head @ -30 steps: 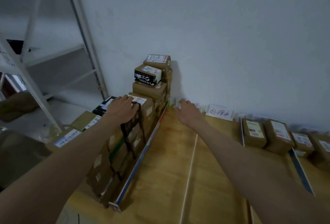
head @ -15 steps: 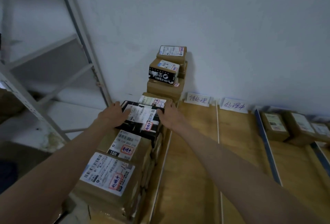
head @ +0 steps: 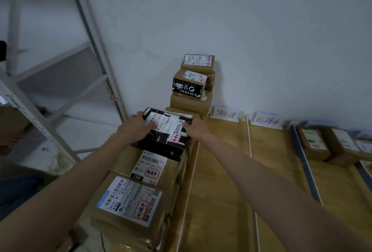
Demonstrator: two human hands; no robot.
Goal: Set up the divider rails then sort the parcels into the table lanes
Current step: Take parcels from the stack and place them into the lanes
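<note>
Since half a second ago both hands have closed in on the black parcel point(head: 165, 137): the left hand point(head: 134, 129) now lies further over its near-left corner, thumb on the white shipping label, and the right hand point(head: 196, 128) has its fingers curled round the far-right edge. Together they grip the parcel from either side. It sits on top of the packed row of brown parcels point(head: 130, 201) that fills the leftmost lane of the wooden table point(head: 221, 191). Its long axis runs across the lane and slightly askew, the labelled face up.

At the far left stands a grey metal shelving frame point(head: 84, 36) against the pale wall point(head: 261, 30). In the leftmost lane the parcels lie two or more deep, labels up, several with red-stamped stickers, and at the wall end a taller stack of boxes point(head: 193, 84) rises, one of them wrapped in black printed tape. A thin white divider rail point(head: 189, 191) bounds that lane on its right. The next lane carries a handwritten card point(head: 226, 113) propped at the wall. A second white rail point(head: 250, 161) follows, then a lane marked by another handwritten card point(head: 266, 120). Beyond a blue divider rail point(head: 306, 163), brown parcels point(head: 314, 143) sit near the wall, with more to their right cut off by the picture's edge.
</note>
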